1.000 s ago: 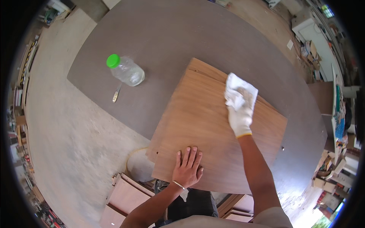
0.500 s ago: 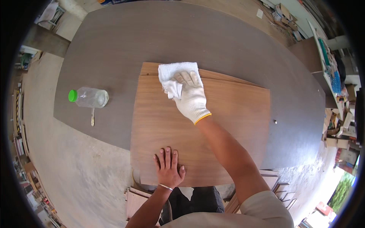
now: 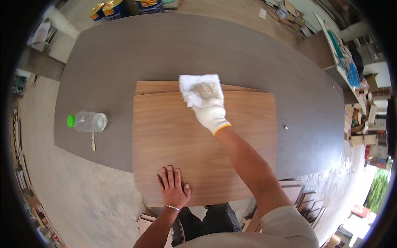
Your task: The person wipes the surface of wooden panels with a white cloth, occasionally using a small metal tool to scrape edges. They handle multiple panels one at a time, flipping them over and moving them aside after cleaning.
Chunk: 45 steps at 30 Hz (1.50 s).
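A brown wood-grain panel (image 3: 165, 132) lies flat on the dark grey-brown tabletop sheet, its near edge reaching past the sheet's edge toward me. My right hand (image 3: 209, 101), in a white knit glove with a yellow cuff, presses a folded white cloth (image 3: 194, 80) on the panel's far edge. Part of the cloth bunches up by the thumb side. Bare and with fingers spread, my left hand (image 3: 173, 190) rests flat near the panel's near left corner; a metal bracelet circles its wrist. Under the panel's far edge shows a strip of a second wood-grain board (image 3: 155, 87).
On the left of the grey-brown sheet (image 3: 173, 45) lies a clear bottle (image 3: 87, 122) with a green cap, beside a thin narrow tool (image 3: 93, 142). A small object (image 3: 285, 127) sits right of the panel. Cans (image 3: 113, 9) stand beyond the far edge; boards (image 3: 306, 200) lean below right.
My right hand has slid the cloth to the right along the panel's far edge. My left hand stays in place on the panel. The whole view has shifted slightly.
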Each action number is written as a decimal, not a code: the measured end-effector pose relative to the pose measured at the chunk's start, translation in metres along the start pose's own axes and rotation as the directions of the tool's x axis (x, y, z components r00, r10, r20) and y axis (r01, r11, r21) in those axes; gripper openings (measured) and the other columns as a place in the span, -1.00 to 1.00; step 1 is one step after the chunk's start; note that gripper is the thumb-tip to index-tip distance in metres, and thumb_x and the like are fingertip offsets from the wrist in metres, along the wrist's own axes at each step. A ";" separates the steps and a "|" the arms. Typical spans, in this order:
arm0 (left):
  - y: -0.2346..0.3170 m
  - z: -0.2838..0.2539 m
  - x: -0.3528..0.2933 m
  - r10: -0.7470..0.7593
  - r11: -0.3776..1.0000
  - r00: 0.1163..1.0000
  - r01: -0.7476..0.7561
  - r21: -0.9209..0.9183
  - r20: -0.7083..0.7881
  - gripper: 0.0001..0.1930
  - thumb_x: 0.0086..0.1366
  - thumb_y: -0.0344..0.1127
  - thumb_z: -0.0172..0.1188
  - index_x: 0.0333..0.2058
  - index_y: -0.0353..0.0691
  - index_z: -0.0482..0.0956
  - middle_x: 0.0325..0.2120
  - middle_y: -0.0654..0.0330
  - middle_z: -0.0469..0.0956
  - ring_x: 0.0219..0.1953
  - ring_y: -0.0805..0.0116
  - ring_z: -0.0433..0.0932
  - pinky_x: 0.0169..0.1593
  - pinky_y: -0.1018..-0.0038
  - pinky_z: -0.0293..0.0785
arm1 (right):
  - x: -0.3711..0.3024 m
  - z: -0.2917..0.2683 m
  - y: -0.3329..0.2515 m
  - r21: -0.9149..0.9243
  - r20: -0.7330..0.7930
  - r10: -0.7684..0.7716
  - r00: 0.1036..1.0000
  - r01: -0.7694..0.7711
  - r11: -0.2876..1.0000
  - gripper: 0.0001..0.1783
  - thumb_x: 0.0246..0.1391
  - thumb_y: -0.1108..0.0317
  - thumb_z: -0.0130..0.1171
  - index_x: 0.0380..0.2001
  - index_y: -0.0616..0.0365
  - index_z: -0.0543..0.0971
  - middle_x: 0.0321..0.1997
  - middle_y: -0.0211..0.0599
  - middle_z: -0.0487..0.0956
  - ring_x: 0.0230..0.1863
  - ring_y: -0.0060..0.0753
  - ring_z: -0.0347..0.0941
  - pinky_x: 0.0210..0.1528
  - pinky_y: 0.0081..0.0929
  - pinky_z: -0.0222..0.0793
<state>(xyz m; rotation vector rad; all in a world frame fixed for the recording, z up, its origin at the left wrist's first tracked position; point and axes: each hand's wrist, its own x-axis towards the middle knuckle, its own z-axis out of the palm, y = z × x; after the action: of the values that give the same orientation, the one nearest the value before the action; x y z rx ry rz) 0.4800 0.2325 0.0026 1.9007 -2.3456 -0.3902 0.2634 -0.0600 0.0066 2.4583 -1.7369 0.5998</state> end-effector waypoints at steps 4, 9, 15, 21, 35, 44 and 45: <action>0.000 0.001 -0.001 0.010 1.000 0.999 -0.009 0.017 -0.042 -0.27 0.43 0.01 -0.11 0.47 -0.28 0.14 0.52 -0.18 0.01 0.55 -0.34 -0.07 0.48 -0.39 -0.20 | -0.046 -0.037 0.081 0.486 0.170 0.599 0.783 -0.595 0.640 -0.67 0.33 0.19 0.16 0.08 0.05 0.57 0.14 -0.32 0.61 0.30 -0.24 0.40 0.40 -0.34 0.29; 0.007 0.002 0.004 0.039 0.998 0.999 -0.038 0.041 -0.022 -0.28 0.46 0.00 -0.16 0.45 -0.35 0.13 0.51 -0.23 0.01 0.53 -0.40 -0.09 0.48 -0.38 -0.23 | -0.026 -0.017 0.041 0.124 0.118 0.600 0.791 -0.611 0.782 -0.58 0.37 0.08 -0.03 0.18 -0.06 0.54 0.33 -0.43 0.51 0.42 -0.30 0.28 0.53 -0.27 0.02; -0.002 0.002 -0.003 0.032 0.996 0.999 -0.031 0.085 -0.013 -0.26 0.47 0.01 -0.20 0.47 -0.35 0.10 0.51 -0.24 0.00 0.53 -0.41 -0.09 0.49 -0.35 -0.28 | 0.008 -0.011 -0.011 0.079 0.448 0.161 0.879 -0.218 0.973 -0.48 0.37 0.01 -0.14 0.28 -0.12 0.51 0.44 -0.47 0.44 0.51 -0.31 0.20 0.61 -0.22 -0.15; 0.010 0.004 0.009 0.057 0.998 0.998 -0.057 0.026 0.002 -0.26 0.43 0.00 -0.13 0.45 -0.35 0.14 0.50 -0.24 0.03 0.53 -0.41 -0.07 0.49 -0.37 -0.26 | -0.105 -0.049 0.210 0.051 0.074 0.784 0.616 -0.788 0.614 -0.46 0.26 0.11 0.22 0.26 0.02 0.49 0.39 -0.05 0.43 0.44 0.02 0.28 0.47 -0.21 0.26; 0.004 -0.015 0.007 -0.018 0.995 0.997 0.010 -0.094 -0.081 -0.30 0.24 -0.08 0.14 0.33 -0.25 0.39 0.44 -0.14 0.22 0.51 -0.21 0.09 0.49 -0.29 -0.04 | 0.018 0.020 -0.098 0.110 0.255 0.073 0.964 -0.104 0.988 -0.35 0.27 -0.08 0.12 0.30 0.03 0.49 0.50 -0.32 0.35 0.55 -0.09 0.07 0.61 -0.14 -0.19; 0.021 -0.022 -0.031 0.312 0.934 0.705 -0.106 -0.340 0.637 -0.47 0.25 -0.20 0.18 0.19 -0.23 0.56 0.27 0.01 0.47 0.32 0.19 0.44 0.33 0.33 0.41 | -0.106 -0.022 -0.284 0.810 0.103 -0.738 0.667 0.375 0.452 -0.75 0.06 0.24 0.22 -0.16 -0.06 0.66 -0.03 -0.42 0.60 0.26 -0.16 0.37 0.41 -0.11 0.20; 0.034 0.001 -0.063 0.385 0.894 0.870 -0.268 -0.359 0.309 -0.46 0.29 -0.20 0.15 0.23 -0.21 0.53 0.28 0.05 0.46 0.34 0.21 0.42 0.35 0.31 0.39 | -0.128 -0.035 -0.281 0.798 0.041 -0.875 0.483 0.511 0.320 -0.73 0.09 0.24 0.20 -0.12 -0.08 0.67 0.01 -0.44 0.62 0.28 -0.20 0.38 0.45 -0.12 0.17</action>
<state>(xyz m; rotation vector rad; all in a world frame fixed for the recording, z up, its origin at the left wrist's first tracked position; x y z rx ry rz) 0.4609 0.3005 0.0159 1.3413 -2.5792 -1.0895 0.4758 0.1644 0.0397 3.7468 -0.0658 0.6145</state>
